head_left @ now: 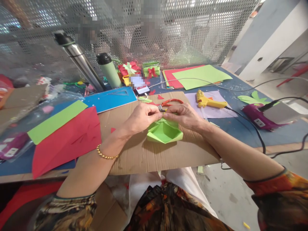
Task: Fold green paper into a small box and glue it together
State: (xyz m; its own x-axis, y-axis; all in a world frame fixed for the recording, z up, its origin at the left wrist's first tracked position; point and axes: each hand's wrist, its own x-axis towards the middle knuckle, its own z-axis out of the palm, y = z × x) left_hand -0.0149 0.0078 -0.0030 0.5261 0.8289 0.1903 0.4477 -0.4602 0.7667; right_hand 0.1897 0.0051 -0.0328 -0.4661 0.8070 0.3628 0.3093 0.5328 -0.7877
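A folded green paper box, its hollow side facing me, rests on a sheet of brown cardboard. My left hand pinches the box's far edge from the left. From the right, my right hand pinches the same edge, its fingertips almost meeting the left ones. The fingers hide part of that edge. Just beyond the hands lie scissors with orange-red handles, not held by either hand.
A yellow glue gun lies on pale purple paper to the right, its cord trailing to a purple power strip. Red paper and a blue folder are at left. A phone, green bottle and steel flask stand behind.
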